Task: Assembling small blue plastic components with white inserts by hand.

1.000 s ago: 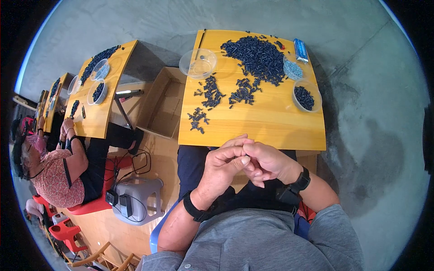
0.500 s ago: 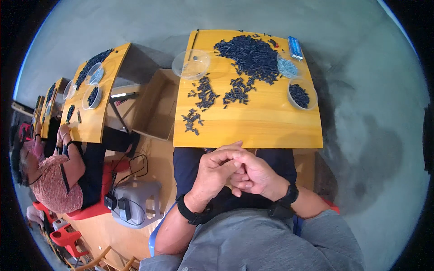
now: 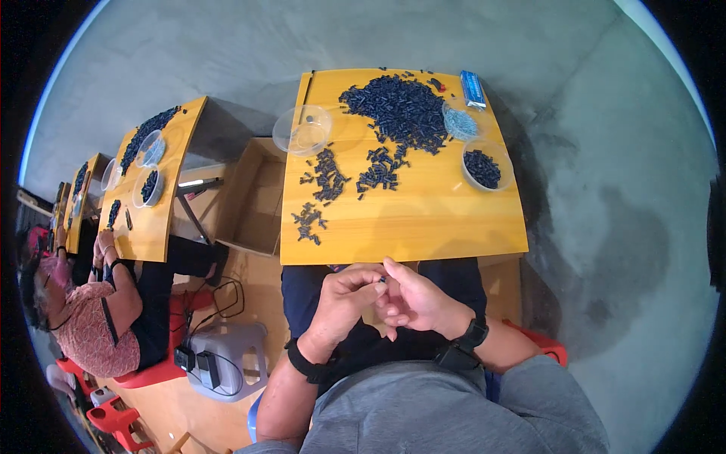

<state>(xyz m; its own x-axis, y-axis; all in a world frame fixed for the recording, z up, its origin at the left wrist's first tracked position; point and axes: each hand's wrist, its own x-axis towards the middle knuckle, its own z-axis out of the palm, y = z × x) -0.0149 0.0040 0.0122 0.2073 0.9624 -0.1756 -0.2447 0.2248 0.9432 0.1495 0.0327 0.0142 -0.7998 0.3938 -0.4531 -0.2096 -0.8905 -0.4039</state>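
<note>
Both of my hands meet over my lap, just below the near edge of the yellow table [image 3: 454, 234]. Between thumb and forefinger, my left hand [image 3: 344, 301] pinches a small dark piece [image 3: 383, 280]; its exact kind is too small to make out. My right hand [image 3: 423, 304] is close against it, thumb raised and apart, the other fingers loosely curled beside the piece. On the table lie a big heap of short black tubular pieces [image 3: 401, 112] and several smaller clusters [image 3: 329, 175] nearer to me.
Clear tubs hold black pieces [image 3: 482, 168] and small light-blue pieces [image 3: 460, 122]; a shallow round container [image 3: 302, 130] stands at left. A blue box [image 3: 473, 89] lies far right. Left are a cardboard box [image 3: 257, 204], a grey stool [image 3: 227, 356] and a co-worker [image 3: 91, 325] at another table.
My right thumb has lifted away from the left fingers, and the hands have parted slightly, exposing the small dark piece. The whole view has shifted a little.
</note>
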